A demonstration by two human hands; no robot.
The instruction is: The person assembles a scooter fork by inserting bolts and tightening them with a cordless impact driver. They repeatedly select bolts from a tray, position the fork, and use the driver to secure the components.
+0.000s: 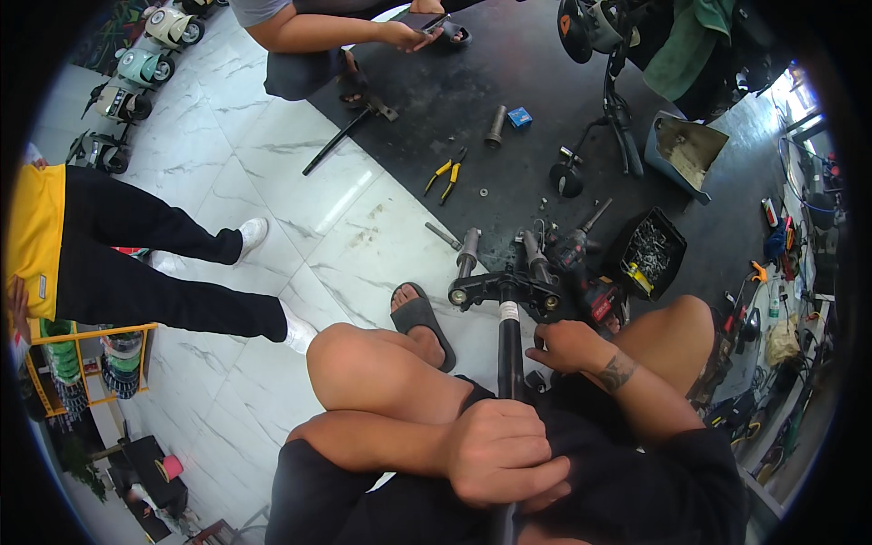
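A scooter-style front fork stands upright between my knees, its black steering tube (pixel 510 354) rising toward me from a black fork clamp (pixel 507 289). Two grey fork legs (pixel 468 252) point away from the clamp. My left hand (pixel 501 451) is wrapped round the tube near its upper end. Just right of the tube, my right hand (pixel 574 347) is curled, fingertips turned down; whatever they may hold is hidden. A small black part (pixel 537 381) shows below those fingers. Beyond the right hand lies a cordless impact driver (pixel 574 250) with a red-and-black base.
A black bin of screws (pixel 650 252) sits at right. Yellow-handled pliers (pixel 445 177), a metal sleeve (pixel 497 125), a blue box (pixel 520 117) and a hammer (pixel 350 134) lie on the dark mat. One person (pixel 173 245) stands left; another (pixel 363 36) crouches ahead with a phone.
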